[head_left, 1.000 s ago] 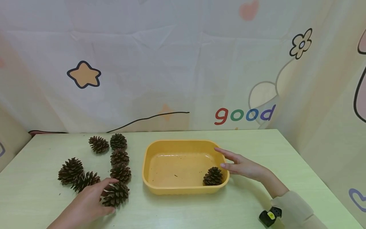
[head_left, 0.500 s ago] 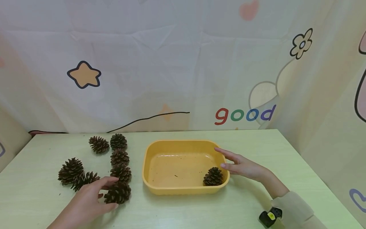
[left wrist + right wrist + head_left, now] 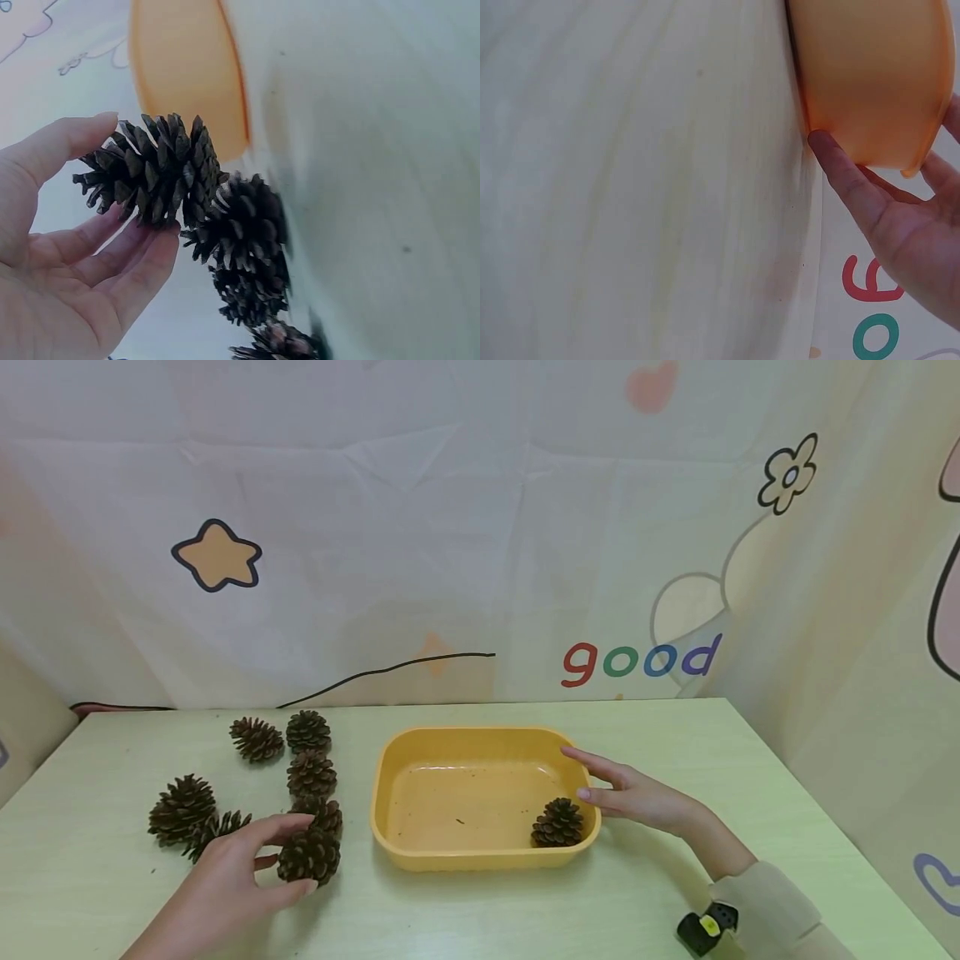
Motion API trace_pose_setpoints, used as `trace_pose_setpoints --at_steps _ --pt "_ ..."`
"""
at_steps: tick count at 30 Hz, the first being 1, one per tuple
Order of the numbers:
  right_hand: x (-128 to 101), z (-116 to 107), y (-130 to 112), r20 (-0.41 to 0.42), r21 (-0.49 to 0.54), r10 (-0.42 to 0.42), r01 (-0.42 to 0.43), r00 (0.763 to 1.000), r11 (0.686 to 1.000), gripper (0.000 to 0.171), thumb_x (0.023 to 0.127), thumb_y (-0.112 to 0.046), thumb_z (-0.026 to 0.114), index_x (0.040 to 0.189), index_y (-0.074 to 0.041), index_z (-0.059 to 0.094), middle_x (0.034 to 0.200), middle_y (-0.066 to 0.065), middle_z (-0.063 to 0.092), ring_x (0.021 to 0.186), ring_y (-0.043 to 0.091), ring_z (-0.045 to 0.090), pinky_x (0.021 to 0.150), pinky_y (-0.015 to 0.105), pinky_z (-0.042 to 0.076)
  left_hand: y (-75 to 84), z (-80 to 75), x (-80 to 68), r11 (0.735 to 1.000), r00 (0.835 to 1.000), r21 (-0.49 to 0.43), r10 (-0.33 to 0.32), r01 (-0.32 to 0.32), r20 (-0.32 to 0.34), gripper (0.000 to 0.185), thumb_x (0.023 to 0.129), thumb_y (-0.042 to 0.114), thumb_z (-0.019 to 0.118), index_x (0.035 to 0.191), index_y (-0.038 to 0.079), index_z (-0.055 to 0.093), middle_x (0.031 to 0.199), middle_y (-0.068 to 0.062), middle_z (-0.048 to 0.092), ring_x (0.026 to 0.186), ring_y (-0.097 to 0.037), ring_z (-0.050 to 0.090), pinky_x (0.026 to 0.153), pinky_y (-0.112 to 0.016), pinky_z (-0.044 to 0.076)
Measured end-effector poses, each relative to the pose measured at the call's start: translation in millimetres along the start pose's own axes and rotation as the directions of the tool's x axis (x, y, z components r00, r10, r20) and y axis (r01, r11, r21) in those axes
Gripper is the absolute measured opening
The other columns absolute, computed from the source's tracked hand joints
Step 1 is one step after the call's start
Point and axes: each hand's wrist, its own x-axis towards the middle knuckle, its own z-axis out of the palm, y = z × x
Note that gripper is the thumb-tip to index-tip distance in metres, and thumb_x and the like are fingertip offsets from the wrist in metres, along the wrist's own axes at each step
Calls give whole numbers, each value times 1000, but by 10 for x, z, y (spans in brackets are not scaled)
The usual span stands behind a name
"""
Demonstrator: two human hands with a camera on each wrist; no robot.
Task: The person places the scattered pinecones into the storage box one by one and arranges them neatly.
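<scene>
My left hand [image 3: 236,868] grips a brown pine cone [image 3: 311,858] between thumb and fingers, at the front of a column of pine cones. In the left wrist view this pine cone [image 3: 157,172] is raised above the table surface, with more cones close by. My right hand [image 3: 648,797] rests on the right end of a yellow plastic basin [image 3: 480,860], its fingers extended along the wall and over the rim. Inside the basin's front right corner sits one pine cone [image 3: 558,823].
Several pine cones stand on the left of the pale green table [image 3: 675,902], such as one pine cone [image 3: 182,810] at far left and another pine cone [image 3: 257,740] at the back. A printed curtain [image 3: 450,527] hangs behind the table.
My left hand has closed its fingers round the front pine cone, turned it and lifted it slightly up, so it overlaps the cone behind. The right hand and basin stay put.
</scene>
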Motion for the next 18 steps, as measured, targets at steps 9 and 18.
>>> trace_pose_setpoints --at_steps 9,18 --pt "-1 -4 13 2 6 -10 10 1000 1000 62 94 -26 50 147 -20 19 151 17 3 132 43 21 96 50 39 140 -37 28 995 989 3 103 -103 -104 59 67 28 81 119 12 58 117 -9 60 101 -31 58 77 -39 53" --pt "0 -2 14 -1 -1 -3 3 1000 1000 62 94 -26 51 147 -20 19 152 17 4 133 43 18 96 51 39 302 -19 78 983 974 -49 167 -176 -152 58 67 27 81 119 14 58 116 -6 61 97 -23 61 76 -31 54"
